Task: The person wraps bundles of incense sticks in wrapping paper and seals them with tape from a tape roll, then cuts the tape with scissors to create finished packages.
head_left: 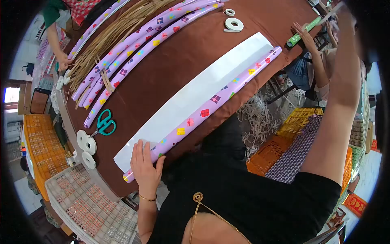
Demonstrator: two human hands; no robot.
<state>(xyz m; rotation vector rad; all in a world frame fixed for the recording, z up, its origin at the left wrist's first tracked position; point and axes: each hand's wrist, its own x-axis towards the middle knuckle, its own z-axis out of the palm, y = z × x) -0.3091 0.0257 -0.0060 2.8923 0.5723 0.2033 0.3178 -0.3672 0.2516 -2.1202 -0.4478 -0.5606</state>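
A lilac sheet of gift-patterned wrapping paper [204, 112] lies partly rolled on the table, its white underside [195, 95] facing up. My left hand [145, 164] rests with fingers spread on the near-left end of the roll. My right arm stretches up to the far right, where my right hand [346, 19] is dark and blurred at the view's edge. A pale thin strip [331, 14] runs out from that hand, which appears closed on it; the fingers are not clear. Teal-handled scissors [105, 123] lie to the left of the paper.
Finished lilac rolls [122, 75] and brown flat strips [103, 44] lie at the left. White tape rolls [233, 25] sit on the brown tabletop [174, 61]. Another person's hand [306, 37] holds a green roll [298, 37]. Crates [270, 150] and discarded strips [260, 116] are below right.
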